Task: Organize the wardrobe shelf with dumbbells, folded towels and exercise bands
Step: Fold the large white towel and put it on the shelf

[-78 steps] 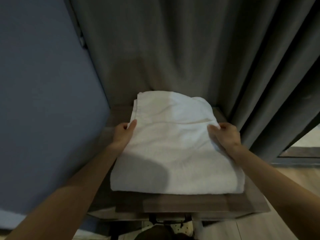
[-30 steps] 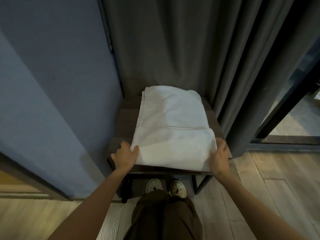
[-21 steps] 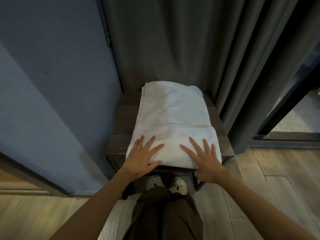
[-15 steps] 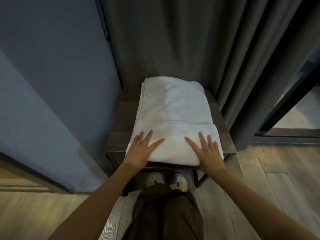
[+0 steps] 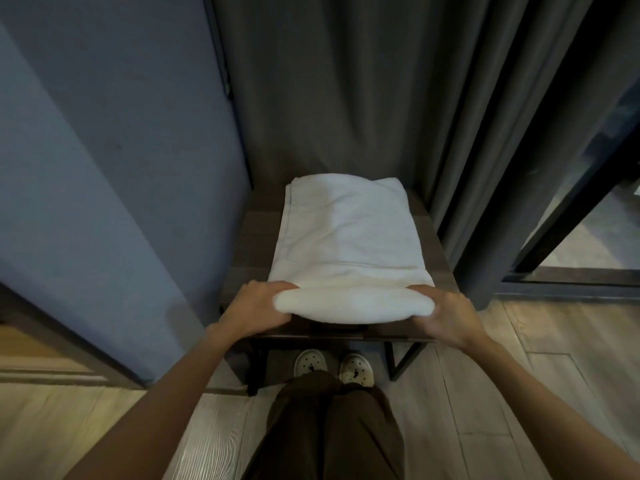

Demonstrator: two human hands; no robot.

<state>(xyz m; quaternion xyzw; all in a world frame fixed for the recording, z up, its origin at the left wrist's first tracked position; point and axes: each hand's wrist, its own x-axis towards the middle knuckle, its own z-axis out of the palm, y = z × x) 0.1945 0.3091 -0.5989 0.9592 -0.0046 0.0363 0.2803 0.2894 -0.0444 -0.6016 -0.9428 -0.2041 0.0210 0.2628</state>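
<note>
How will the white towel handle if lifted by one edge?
Probably floppy: the white towel bulges into a soft roll at its near edge where left hand and right hand grip it. Likely to sag and unfold: stacked layers show along its left edge. Probably won't roll: it lies flat on the table.

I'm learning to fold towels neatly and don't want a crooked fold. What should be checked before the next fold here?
1. Left hand grips the towel's near left corner: ok.
2. Right hand grips the near right corner: ok.
3. Lifted near edge level between both hands: ok.
4. Rest of the towel lies flat on the table: ok, only light creases.
5. Towel's sides inside the table's edges: ok.
6. Far end clear of the curtain: cannot tell.
</note>
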